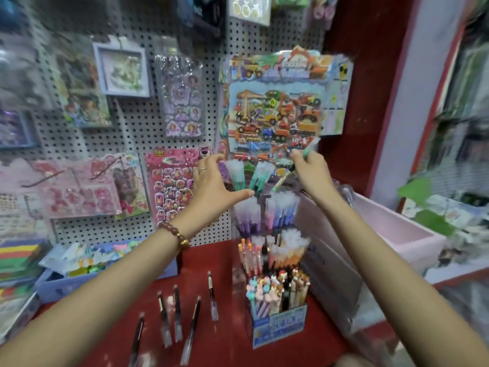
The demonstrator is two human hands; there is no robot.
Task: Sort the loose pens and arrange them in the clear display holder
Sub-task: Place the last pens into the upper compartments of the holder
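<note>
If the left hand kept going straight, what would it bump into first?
Probably the teal pens standing in the top row; the open left hand is right beside them, though depth is unclear.

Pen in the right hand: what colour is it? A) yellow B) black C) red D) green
D: the right hand pinches a green pen, minty along its body with a pale cap end.

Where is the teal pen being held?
In the head view, right of centre: the teal pen is pinched in the right hand above the display holder's top row, before the truck sticker sheet.
</note>
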